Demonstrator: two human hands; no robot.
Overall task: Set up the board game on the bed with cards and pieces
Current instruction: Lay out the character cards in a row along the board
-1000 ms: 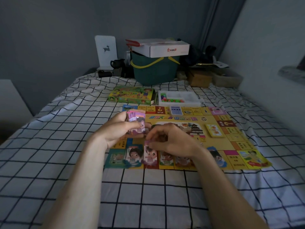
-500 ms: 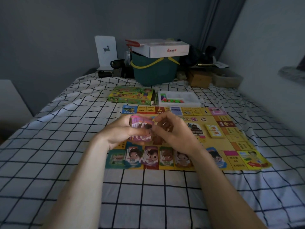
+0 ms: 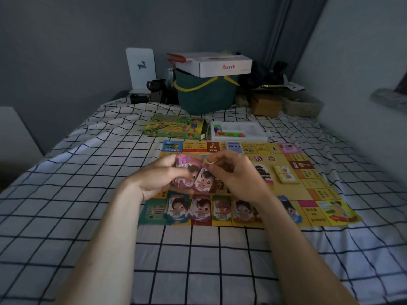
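A flat, glossy game board (image 3: 312,192) lies on the checked bed (image 3: 66,194), with bare sheet on every side. Above it, the left hand (image 3: 158,177) curls round a stack of purple paper notes (image 3: 187,170), while the right hand (image 3: 235,172) pinches one note (image 3: 203,181). More note piles (image 3: 199,209) line the board's near edge.

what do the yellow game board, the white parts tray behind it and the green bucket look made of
Yellow game board: apparently thin printed paper or card, matte, lying flat with faintly wavy edges. White parts tray: likely thin moulded plastic, translucent compartment walls. Green bucket: seemingly rigid plastic, smooth, dull, with a yellow handle.
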